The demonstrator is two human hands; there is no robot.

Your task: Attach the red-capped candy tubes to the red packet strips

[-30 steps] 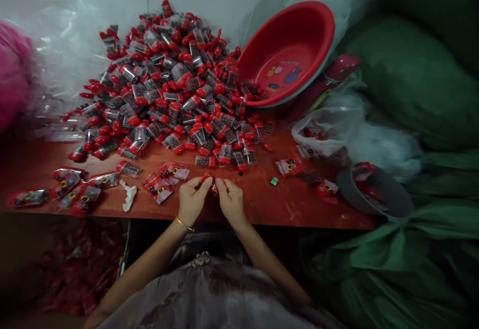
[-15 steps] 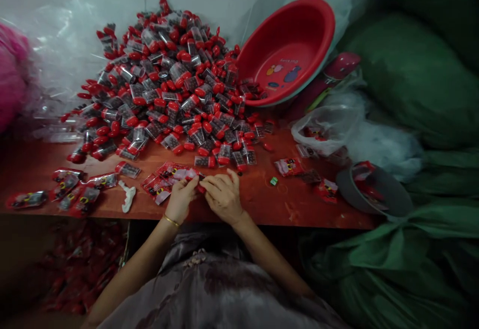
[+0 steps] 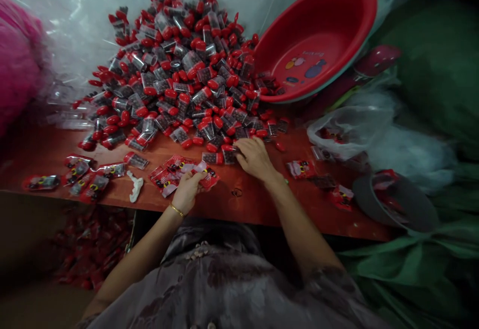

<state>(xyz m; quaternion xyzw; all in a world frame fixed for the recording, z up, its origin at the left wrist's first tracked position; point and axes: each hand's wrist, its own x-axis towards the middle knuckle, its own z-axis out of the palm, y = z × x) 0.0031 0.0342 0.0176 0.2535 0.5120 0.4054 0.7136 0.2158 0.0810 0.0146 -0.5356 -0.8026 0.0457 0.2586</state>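
Observation:
A big heap of small clear tubes with red caps covers the back of the red-brown table. My right hand reaches to the front edge of that heap, fingers curled over a tube there. My left hand, with a gold bangle at the wrist, is closed on a red printed packet near the table's front edge. More red packets lie flat just left of it.
A red plastic basin leans tilted at the back right. Clear plastic bags, a dark bowl and green sacks fill the right. Packets and a white scrap lie at left; pink material far left.
My hands were together working one small item at the table's front. Now they have parted: the right has reached forward to the heap, the left stays low holding a packet. The view shifted.

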